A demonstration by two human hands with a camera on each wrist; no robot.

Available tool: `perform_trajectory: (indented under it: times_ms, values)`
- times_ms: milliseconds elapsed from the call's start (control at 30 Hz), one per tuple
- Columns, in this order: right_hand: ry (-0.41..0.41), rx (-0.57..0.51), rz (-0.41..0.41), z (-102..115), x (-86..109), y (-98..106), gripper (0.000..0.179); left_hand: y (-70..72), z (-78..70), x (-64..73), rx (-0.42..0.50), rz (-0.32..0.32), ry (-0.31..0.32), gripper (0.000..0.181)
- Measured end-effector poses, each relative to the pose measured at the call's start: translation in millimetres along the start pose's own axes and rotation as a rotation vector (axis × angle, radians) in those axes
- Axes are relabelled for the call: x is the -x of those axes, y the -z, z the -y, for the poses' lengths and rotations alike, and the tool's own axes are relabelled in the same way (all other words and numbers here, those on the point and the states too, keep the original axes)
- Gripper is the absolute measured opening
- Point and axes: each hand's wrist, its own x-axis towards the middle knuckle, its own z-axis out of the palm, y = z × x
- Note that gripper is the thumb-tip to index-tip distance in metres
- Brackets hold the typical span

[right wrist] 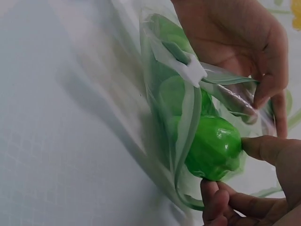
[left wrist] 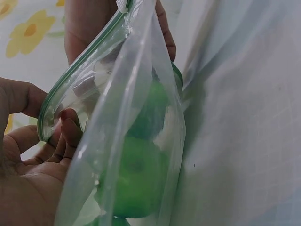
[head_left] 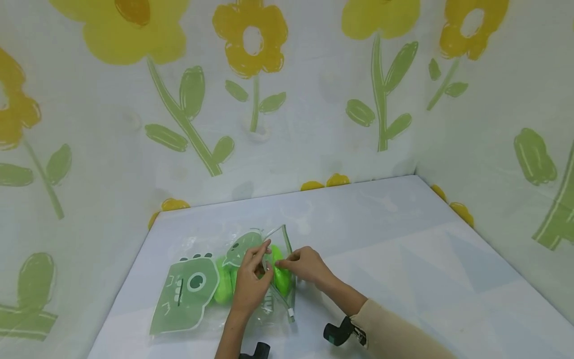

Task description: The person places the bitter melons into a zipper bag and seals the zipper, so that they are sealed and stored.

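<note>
A clear zip bag (head_left: 179, 299) with a green cartoon dinosaur print lies on the table, its mouth gaping to the right. Several bright green, glossy lumps (left wrist: 138, 174) show through its side. My left hand (head_left: 248, 289) holds the upper rim of the mouth, fingers curled round the green zip strip (left wrist: 59, 89). At the opening, my right hand (head_left: 309, 267) pinches one shiny green, rounded lump (right wrist: 216, 146) between thumb and fingertips. That lump sits within the bag's mouth; its exact kind I cannot tell. A white zip slider (right wrist: 193, 70) hangs at one end of the strip.
The pale table (head_left: 385, 259) carries a faint triangle pattern and stretches off to the right. White cloth walls (head_left: 305, 124) with yellow flowers stand behind and at both sides. A black wrist camera (head_left: 338, 333) is strapped by the beige right sleeve (head_left: 394, 329).
</note>
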Motion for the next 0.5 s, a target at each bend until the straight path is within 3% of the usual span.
perform_trajectory:
  times_ms: [233,500]
  values:
    - [0.005,-0.045,-0.014,-2,3.0,-9,0.037,0.0,1.7,-0.4,-0.002,-0.013,-0.003,0.055]
    - [0.039,-0.106,-0.009,-2,7.6,-22,0.033,1.4,-2.9,0.5,-0.033,-0.002,0.040,0.056]
